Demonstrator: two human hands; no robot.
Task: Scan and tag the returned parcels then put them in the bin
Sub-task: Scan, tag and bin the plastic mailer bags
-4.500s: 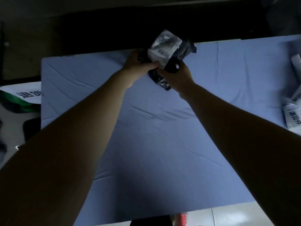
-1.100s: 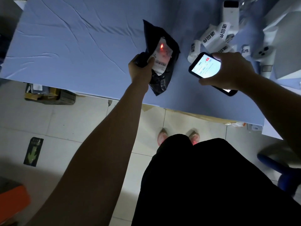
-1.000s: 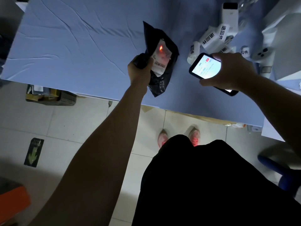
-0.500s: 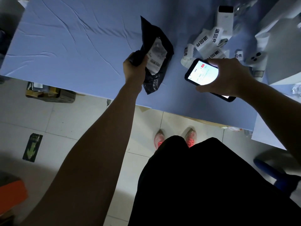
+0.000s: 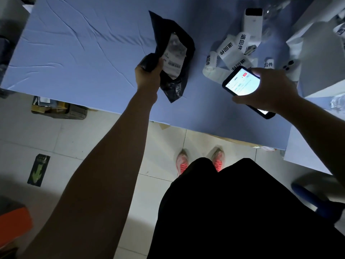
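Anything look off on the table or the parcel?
Only the return tag strips: unrolled in a loose heap at the right of the table, overlapping each other. The black parcel is crumpled in the left hand, no visible tear.

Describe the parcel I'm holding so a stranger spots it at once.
Find the blue-covered table. Near its front edge, left of the lit phone, is a crumpled black parcel. Unlike the white tag rolls nearby, it bears a barcode label.
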